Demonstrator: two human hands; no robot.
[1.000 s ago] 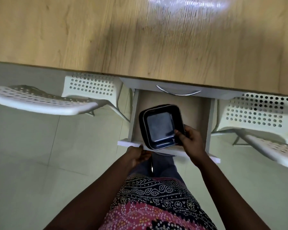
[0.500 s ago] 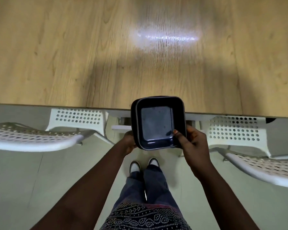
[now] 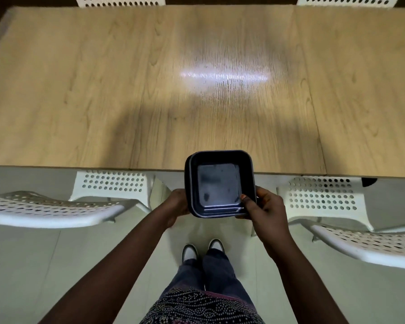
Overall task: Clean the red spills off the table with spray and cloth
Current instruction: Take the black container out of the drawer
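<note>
Both my hands hold a black square dish [image 3: 219, 183] level at the near edge of the wooden table [image 3: 126, 90]. It looks like two stacked dishes, with a doubled rim at the near side. My right hand [image 3: 262, 206] grips the near right corner with the thumb over the rim. My left hand [image 3: 177, 203] holds the left side from below, and the dish hides its fingers. I see no red spill, spray bottle or cloth on the table top. A bright light glare [image 3: 225, 77] lies on the wood.
Two white perforated chairs stand at the near side, one on the left [image 3: 56, 206] and one on the right [image 3: 337, 213]. Two more chair backs [image 3: 119, 0] show at the far edge. My feet [image 3: 202, 250] stand on pale floor tiles between the chairs.
The dish came up out of the open drawer under the table and now sits at table-edge height. The drawer is no longer visible. My view has risen to take in the whole table.
</note>
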